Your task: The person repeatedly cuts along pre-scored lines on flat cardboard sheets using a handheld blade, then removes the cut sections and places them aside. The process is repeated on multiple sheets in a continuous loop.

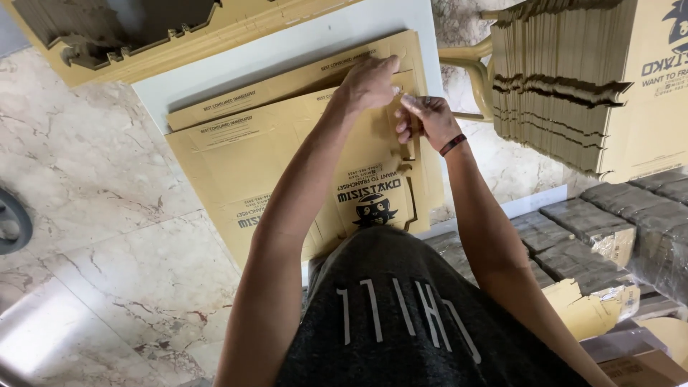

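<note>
Flat tan carton (pixel 287 150); stacked cartons (pixel 559 79) right.

Two hands (pixel 369 82) (pixel 426 118), one wristband (pixel 453 145), one tall stack of flat boxes (pixel 559 79), and one white tabletop (pixel 287 50).

Open floor on the left, crowded on the right

The marble floor (pixel 93 215) left of the flat box blanks (pixel 244 158) lies open for a hand. Right of them, a tall stack (pixel 559 86) of folded blanks stands close by, wrapped bundles (pixel 595 229) below it; more cardboard (pixel 143 36) blocks the far side.
</note>
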